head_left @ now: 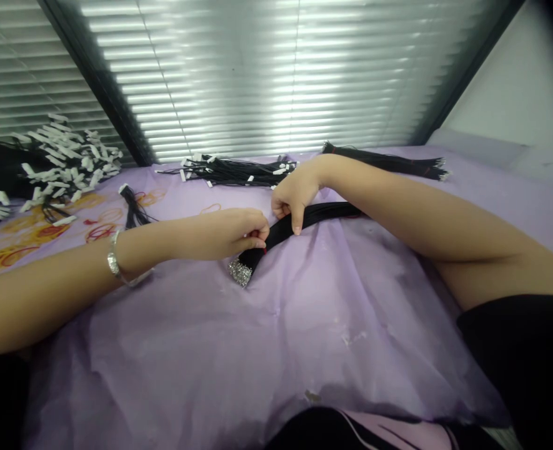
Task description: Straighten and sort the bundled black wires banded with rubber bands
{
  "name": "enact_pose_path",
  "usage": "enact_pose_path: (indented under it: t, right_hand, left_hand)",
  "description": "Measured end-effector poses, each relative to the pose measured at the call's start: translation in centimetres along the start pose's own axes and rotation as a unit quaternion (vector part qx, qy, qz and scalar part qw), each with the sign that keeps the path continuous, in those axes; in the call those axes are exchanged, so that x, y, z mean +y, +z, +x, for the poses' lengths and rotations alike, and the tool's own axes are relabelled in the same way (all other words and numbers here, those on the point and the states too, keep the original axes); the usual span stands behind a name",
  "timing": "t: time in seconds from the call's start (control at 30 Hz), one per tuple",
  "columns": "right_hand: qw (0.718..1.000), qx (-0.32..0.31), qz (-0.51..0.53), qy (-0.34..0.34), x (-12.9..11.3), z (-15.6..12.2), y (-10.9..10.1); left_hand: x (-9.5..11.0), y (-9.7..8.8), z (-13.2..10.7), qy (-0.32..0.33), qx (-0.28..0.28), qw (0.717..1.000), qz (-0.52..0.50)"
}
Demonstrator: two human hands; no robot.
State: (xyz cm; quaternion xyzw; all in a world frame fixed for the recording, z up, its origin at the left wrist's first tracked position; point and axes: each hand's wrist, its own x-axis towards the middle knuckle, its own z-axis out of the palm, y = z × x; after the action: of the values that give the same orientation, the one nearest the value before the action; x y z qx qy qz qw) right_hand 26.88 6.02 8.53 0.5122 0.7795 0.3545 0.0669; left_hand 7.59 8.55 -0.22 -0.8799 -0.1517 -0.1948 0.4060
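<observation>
The left hand (pixel 241 236) closed narrowly around a black wire bundle (pixel 299 220) near its silver-tipped end (pixel 239 272), and the right hand (pixel 295 199) pinched the same bundle further along. The bundle lay across the middle of the lilac sheet (pixel 257 350). More wire bundles (pixel 229 170) lay along the far edge, with white-tagged wires (pixel 65 159) at the far left corner.

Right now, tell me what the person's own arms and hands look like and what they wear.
The left hand and the right hand are bare, with no gloves, and the forearms are bare too. A shiny silver-coloured bracelet circles the left wrist, and a black short sleeve covers the right upper arm.
</observation>
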Motion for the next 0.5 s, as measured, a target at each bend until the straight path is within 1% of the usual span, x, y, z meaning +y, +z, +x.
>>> enact_pose_path:
  t: [0.07, 0.17, 0.27, 0.33, 0.5]
  right_hand:
    - [1.000, -0.022, -0.021, 0.006, 0.1, 0.1, 0.0]
    - [0.999, -0.026, -0.023, 0.003, 0.1, 0.0, 0.1]
    - [0.999, -0.033, -0.005, 0.002, 0.1, 0.0, 0.0]
    - [0.999, -0.031, 0.004, 0.012, 0.2, 0.0, 0.0]
    - [0.999, -0.034, -0.007, 0.025, 0.0, 0.0, 0.0]
  left_hand:
    - [0.1, 0.3, 0.0, -0.017, 0.011, 1.000, -0.006]
    - [0.2, 0.6, 0.1, -0.056, 0.039, 0.997, -0.030]
    - [-0.1, 0.7, 0.3, -0.050, 0.052, 0.996, -0.042]
    - [-0.4, 0.5, 0.3, -0.035, 0.045, 0.997, -0.056]
    - [-1.1, -0.1, 0.1, -0.008, 0.002, 0.997, -0.075]
